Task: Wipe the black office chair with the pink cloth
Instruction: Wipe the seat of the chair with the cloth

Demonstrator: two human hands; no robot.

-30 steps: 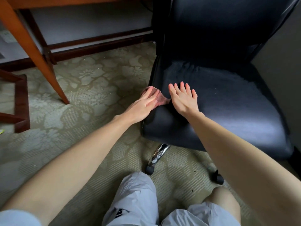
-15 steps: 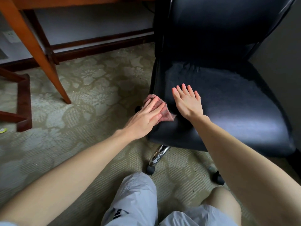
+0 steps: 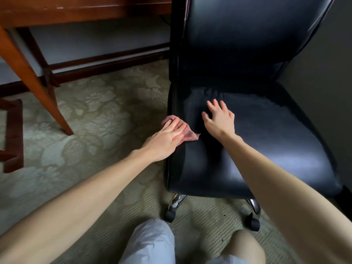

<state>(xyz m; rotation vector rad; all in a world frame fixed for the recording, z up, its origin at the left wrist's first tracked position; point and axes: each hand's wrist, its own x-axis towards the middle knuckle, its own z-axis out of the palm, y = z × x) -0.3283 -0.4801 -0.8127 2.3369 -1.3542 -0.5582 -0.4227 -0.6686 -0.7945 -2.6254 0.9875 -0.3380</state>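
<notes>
We press the pink cloth (image 3: 187, 135) on the black office chair (image 3: 266, 149) edge, left hand (image 3: 165, 141) fingers straight, together; the seat lies right of them, under our splayed right hand (image 3: 221, 119).

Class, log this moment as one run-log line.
left hand: presses pink cloth on seat's left edge | right hand: open, flat on black office chair seat | stage: wiping seat edge

Chair (image 3: 266, 149) fills 1 to 3 o'clock; the cloth (image 3: 188, 135) lies on its seat's 9 o'clock edge under the left hand (image 3: 163, 141), the right hand (image 3: 219, 121) on the seat; desk (image 3: 76, 8) at 11 o'clock
</notes>
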